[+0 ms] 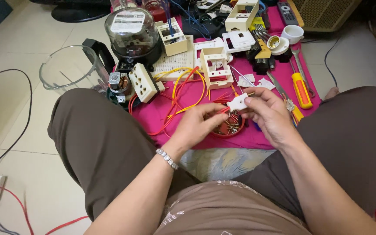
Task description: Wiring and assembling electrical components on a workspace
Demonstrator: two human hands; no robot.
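Right hand (268, 114) grips a white plug (238, 102); left hand (196, 125) pinches its red wire (223, 110), seemingly fitting it, needing steady alignment.

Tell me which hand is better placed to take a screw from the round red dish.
Left. The left hand hovers at the edge of the round red dish of small screws, with only a red wire at its fingertips. The right hand is occupied gripping the white plastic plug.

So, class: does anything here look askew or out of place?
Yes. A clear blender jug stands on the floor tiles beside the electrical parts, and a cream socket leans tilted with loose red and yellow wires sprawling over the pink cloth.
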